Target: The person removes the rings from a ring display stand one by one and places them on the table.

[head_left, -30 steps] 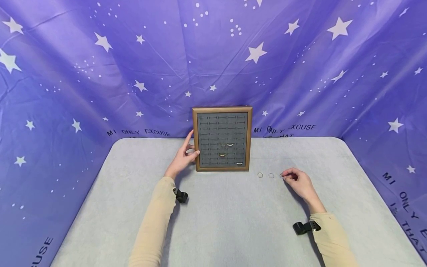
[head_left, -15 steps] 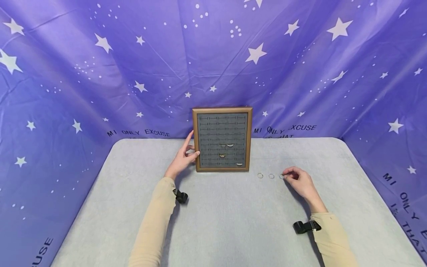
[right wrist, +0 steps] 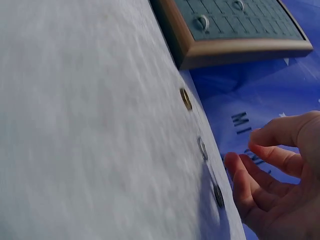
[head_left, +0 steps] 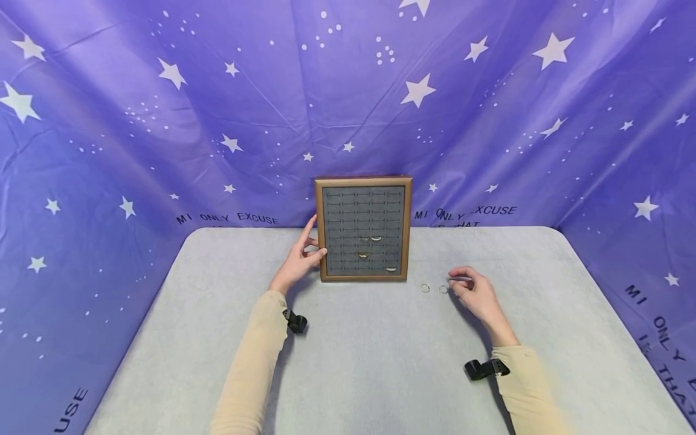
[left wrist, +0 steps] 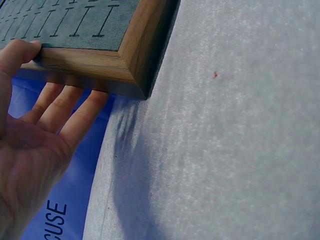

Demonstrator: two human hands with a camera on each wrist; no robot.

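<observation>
A wood-framed ring display board point(head_left: 364, 211) with a slotted grey-green pad stands upright at the table's back edge. Several rings sit in its lower slots, among them a silver ring point(head_left: 391, 269) at bottom right. My left hand point(head_left: 297, 261) holds the frame's left side, thumb on the front and fingers behind. On the table to the right lie a gold ring point(right wrist: 186, 99), a silver ring point(right wrist: 202, 148) and a darker ring point(right wrist: 218, 196) in a row. My right hand point(head_left: 475, 294) hovers by them, fingers loosely bent, with no ring visible between them. In the head view it hides the darker ring.
A pale grey cloth-like tabletop point(head_left: 370, 362) spreads in front of the board. Purple curtains point(head_left: 348, 90) with white stars hang close behind the table and at both sides. A small reddish speck point(left wrist: 215, 75) lies on the surface near the left hand.
My right hand has lifted off the rightmost ring and shifted left, towards the middle ring. The left hand and the board have stayed in place.
</observation>
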